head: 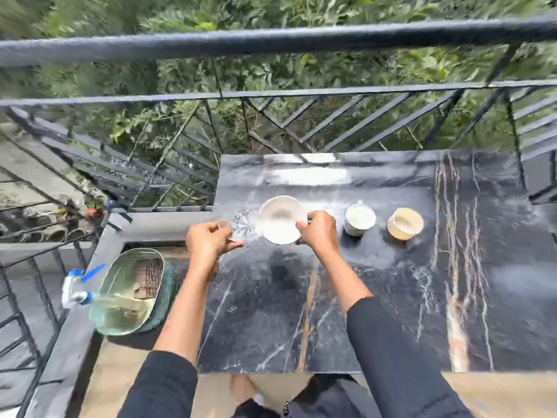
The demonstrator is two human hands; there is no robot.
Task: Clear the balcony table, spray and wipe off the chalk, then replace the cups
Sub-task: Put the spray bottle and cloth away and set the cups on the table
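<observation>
A black marble table (376,312) carries pale chalk smears across its far half. My left hand (208,239) grips a cut-glass tumbler (245,227) at the table's left edge, tilted on its side. My right hand (319,230) holds a large white cup (280,220) by its right rim, lifted and tipped toward me. A small white mug (358,220) stands just right of that hand. A beige cup (405,223) stands further right.
A green woven basket (132,291) with a folded cloth (147,279) sits on the grey ledge left of the table. A spray bottle (78,288) with a blue trigger lies beside it. A black metal railing (271,40) runs behind, over greenery.
</observation>
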